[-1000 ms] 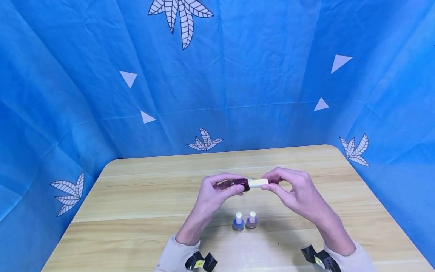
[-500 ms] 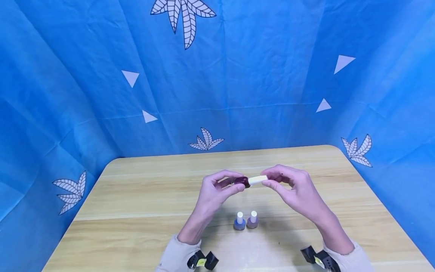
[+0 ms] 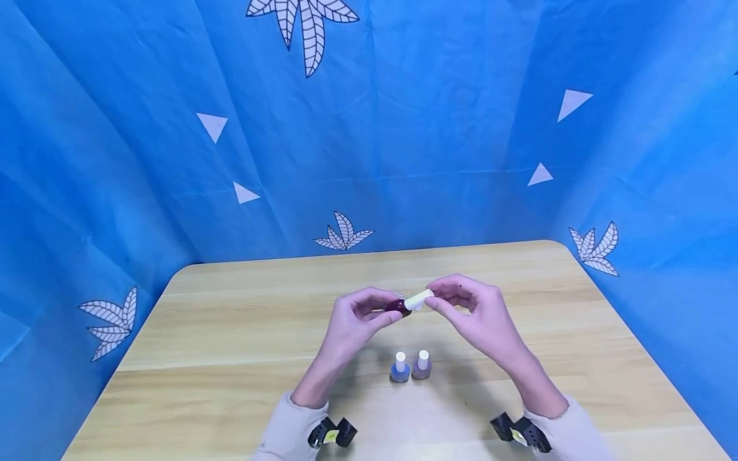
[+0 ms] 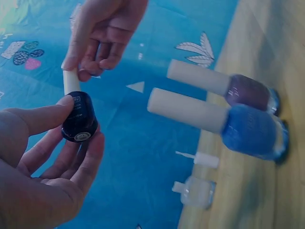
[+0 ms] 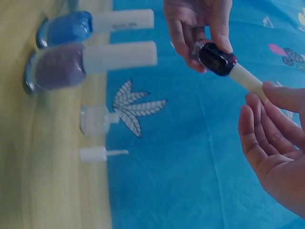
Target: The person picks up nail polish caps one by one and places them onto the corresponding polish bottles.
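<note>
My left hand (image 3: pixel 354 320) holds a dark red nail polish bottle (image 4: pixel 78 117) between thumb and fingers. With thumb and fingertips, my right hand (image 3: pixel 475 314) pinches its long white cap (image 5: pixel 245 78). The cap meets the bottle's neck, and the bottle lies tilted above the table. Below the hands, a blue nail polish (image 3: pixel 400 370) and a mauve nail polish (image 3: pixel 422 366) stand upright side by side, both capped. Both wrist views also show an uncapped clear bottle (image 5: pixel 95 120) and a white brush cap (image 5: pixel 94 154) with its brush exposed, standing farther back.
A light wooden table (image 3: pixel 230 339) lies beneath everything, with a blue patterned cloth (image 3: pixel 323 141) hanging behind and at the sides. Black wrist cameras (image 3: pixel 333 433) sit on both sleeves.
The right hand has moved left, toward the left hand. The cap, nearly level before, now slants up to the right. The view has shifted slightly; the standing bottles stay put.
</note>
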A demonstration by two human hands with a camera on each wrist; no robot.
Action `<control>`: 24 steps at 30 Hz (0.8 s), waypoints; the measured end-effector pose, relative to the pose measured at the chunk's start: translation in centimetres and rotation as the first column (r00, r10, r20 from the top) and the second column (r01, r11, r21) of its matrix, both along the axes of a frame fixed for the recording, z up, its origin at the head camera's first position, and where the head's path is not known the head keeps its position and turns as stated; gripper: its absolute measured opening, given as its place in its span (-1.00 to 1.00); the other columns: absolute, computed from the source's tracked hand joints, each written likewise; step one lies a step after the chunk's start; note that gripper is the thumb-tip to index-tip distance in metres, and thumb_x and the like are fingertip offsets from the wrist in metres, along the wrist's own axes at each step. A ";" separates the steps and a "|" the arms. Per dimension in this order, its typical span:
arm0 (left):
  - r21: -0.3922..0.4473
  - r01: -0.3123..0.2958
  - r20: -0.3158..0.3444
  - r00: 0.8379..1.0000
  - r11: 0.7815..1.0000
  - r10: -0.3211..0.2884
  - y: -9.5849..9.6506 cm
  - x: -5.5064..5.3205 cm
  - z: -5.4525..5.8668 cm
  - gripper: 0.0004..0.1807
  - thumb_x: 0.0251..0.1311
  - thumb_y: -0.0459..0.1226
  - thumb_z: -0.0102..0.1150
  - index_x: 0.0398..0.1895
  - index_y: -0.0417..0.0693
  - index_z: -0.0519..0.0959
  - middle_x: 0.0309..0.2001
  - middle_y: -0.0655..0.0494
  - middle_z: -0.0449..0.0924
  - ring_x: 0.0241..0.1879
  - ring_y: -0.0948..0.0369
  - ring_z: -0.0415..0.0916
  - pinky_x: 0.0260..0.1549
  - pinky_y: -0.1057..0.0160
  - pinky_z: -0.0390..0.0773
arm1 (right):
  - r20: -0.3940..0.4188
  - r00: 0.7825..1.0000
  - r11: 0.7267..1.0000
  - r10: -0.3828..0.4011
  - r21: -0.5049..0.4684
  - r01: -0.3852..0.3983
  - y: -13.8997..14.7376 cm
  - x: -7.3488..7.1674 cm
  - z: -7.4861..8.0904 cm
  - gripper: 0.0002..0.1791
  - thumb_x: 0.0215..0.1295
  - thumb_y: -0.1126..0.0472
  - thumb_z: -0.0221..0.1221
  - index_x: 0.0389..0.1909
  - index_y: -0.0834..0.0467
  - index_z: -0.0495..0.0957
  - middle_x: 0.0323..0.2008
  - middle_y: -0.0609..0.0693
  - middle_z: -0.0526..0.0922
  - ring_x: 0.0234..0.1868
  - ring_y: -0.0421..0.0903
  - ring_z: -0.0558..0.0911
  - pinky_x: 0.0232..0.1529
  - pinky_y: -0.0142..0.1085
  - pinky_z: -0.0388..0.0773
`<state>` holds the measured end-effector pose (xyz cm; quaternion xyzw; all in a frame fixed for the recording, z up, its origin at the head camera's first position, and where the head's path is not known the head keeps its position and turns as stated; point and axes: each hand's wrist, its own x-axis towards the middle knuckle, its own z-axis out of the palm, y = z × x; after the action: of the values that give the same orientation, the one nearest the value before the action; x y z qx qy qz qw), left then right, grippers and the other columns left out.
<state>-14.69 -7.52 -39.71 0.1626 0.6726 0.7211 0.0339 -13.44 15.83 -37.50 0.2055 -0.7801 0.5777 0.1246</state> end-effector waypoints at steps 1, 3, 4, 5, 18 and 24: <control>-0.002 -0.004 -0.004 1.000 1.000 0.004 -0.2 0.0 -0.2 -0.74 0.17 -0.48 0.43 -0.05 -0.26 0.71 -0.03 -0.13 0.71 -0.04 0.02 0.70 0.04 0.13 0.71 | 0.008 1.000 1.000 0.009 -0.010 -0.009 -0.3 -0.1 -0.2 -0.82 0.29 0.30 0.40 -0.10 0.13 0.72 -0.21 -0.09 0.78 -0.19 -0.10 0.76 -0.04 -0.30 0.74; -0.008 -0.009 -0.004 1.000 1.000 0.009 -0.6 0.2 -0.5 -0.73 0.17 -0.49 0.42 -0.05 -0.27 0.70 -0.02 -0.14 0.71 -0.02 0.01 0.70 0.05 0.13 0.70 | 0.018 0.999 0.999 0.029 -0.020 -0.028 -0.8 -0.1 -0.4 -0.82 0.28 0.30 0.41 -0.11 0.13 0.72 -0.21 -0.09 0.77 -0.18 -0.09 0.76 -0.07 -0.27 0.75; -0.017 -0.012 -0.005 1.000 1.000 0.011 -0.9 0.3 -0.6 -0.73 0.17 -0.49 0.42 -0.05 -0.27 0.70 -0.02 -0.14 0.70 -0.02 0.01 0.70 0.05 0.13 0.70 | 0.023 0.999 0.999 0.038 -0.020 -0.038 -1.0 -0.1 -0.6 -0.81 0.28 0.30 0.41 -0.11 0.12 0.72 -0.21 -0.09 0.77 -0.19 -0.09 0.76 -0.08 -0.26 0.75; -0.029 -0.016 -0.006 1.000 0.999 0.015 -1.1 0.4 -0.8 -0.73 0.16 -0.49 0.43 -0.05 -0.27 0.70 -0.02 -0.14 0.70 -0.01 0.02 0.69 0.05 0.14 0.70 | 0.027 0.998 0.999 0.048 -0.015 -0.048 -1.2 -0.1 -0.7 -0.81 0.28 0.30 0.41 -0.11 0.12 0.72 -0.20 -0.10 0.77 -0.19 -0.10 0.76 -0.10 -0.26 0.76; -0.173 0.008 0.062 0.998 0.985 0.003 -3.7 1.7 -3.4 -0.71 0.10 -0.54 0.42 -0.08 -0.36 0.67 -0.06 -0.22 0.70 -0.04 -0.09 0.70 0.01 0.22 0.72 | -0.030 0.986 0.972 0.164 0.175 -0.157 -3.7 0.2 -2.5 -0.85 0.26 0.32 0.42 -0.16 0.14 0.72 -0.34 -0.17 0.72 -0.34 -0.24 0.69 -0.18 -0.32 0.75; -0.249 0.102 0.106 0.991 0.963 -0.077 -4.4 2.1 -4.0 -0.75 0.11 -0.54 0.42 -0.12 -0.36 0.68 -0.12 -0.21 0.72 -0.09 -0.07 0.72 -0.03 0.26 0.73 | -0.042 0.978 0.940 0.205 0.288 -0.184 -4.5 0.5 -3.2 -0.89 0.28 0.30 0.39 -0.20 0.12 0.71 -0.35 -0.21 0.71 -0.33 -0.31 0.65 -0.20 -0.30 0.74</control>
<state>-12.62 -11.87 -43.69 0.1524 0.7491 0.6336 0.1193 -12.96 11.36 -40.74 0.3178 -0.8255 0.4621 0.0643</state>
